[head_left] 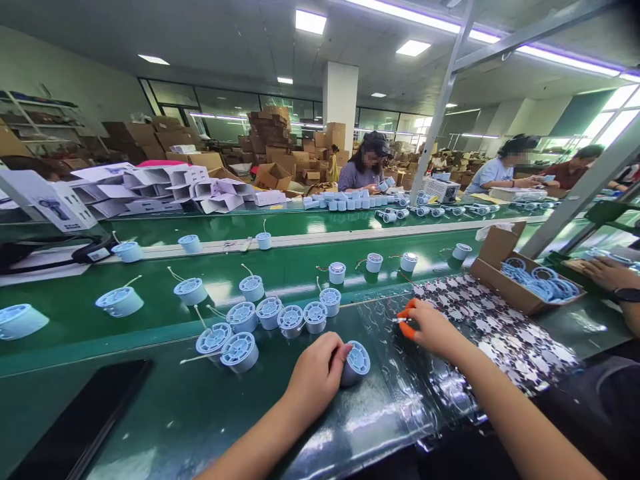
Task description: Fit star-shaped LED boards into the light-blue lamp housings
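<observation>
The left hand (316, 375) is cupping a blue plastic housing (358, 364), the right hand (434, 328) pinching orange-handled snips (406, 320).

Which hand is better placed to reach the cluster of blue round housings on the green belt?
Likely the left hand: it cups a pale blue plastic housing right beside the cluster, while the right hand holds orange-handled snips farther away.
</observation>
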The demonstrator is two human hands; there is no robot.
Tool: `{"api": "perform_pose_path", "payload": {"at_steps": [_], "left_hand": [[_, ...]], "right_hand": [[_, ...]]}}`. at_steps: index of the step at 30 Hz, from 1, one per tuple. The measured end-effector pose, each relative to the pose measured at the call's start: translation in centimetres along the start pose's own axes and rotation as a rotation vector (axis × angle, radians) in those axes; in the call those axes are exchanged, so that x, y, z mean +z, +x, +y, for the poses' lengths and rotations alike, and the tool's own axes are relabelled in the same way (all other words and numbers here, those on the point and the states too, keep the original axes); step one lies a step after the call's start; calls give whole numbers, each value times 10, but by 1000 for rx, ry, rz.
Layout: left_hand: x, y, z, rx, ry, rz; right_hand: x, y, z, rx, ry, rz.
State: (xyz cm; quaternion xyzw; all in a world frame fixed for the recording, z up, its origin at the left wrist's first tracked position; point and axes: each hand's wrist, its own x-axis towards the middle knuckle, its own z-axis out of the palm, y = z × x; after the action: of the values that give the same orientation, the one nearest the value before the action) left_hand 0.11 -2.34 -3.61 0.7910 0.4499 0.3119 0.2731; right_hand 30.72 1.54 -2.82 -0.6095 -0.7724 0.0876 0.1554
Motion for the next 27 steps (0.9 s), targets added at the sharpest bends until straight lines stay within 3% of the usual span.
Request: {"api": "perform_pose_path", "payload": {"at_steps": [5, 7, 10, 13, 16, 18, 24, 27], "left_hand": [[-16, 5, -4, -6, 12, 35], [-16, 8, -9, -79, -19, 14], [-10, 10, -15, -174, -62, -3], [-4, 10, -15, -179, -24, 19], [-7, 7, -12, -129, 44, 25], [-13, 6, -12, -59, 79, 23], [-30, 4, -18, 331, 335, -39], [-31, 4, -18, 401, 418, -11]], "right_hand": [[-4, 6, -4, 80, 326, 361], [-8, 8, -16, 189, 542, 425], [-8, 6, -46, 325, 874, 362], [4, 1, -85, 286, 1063, 237], [21, -4, -116, 194, 998, 166], [30, -6, -126, 211, 896, 152], [37, -9, -122, 229, 771, 73], [35, -12, -123, 192, 684, 75]]}}
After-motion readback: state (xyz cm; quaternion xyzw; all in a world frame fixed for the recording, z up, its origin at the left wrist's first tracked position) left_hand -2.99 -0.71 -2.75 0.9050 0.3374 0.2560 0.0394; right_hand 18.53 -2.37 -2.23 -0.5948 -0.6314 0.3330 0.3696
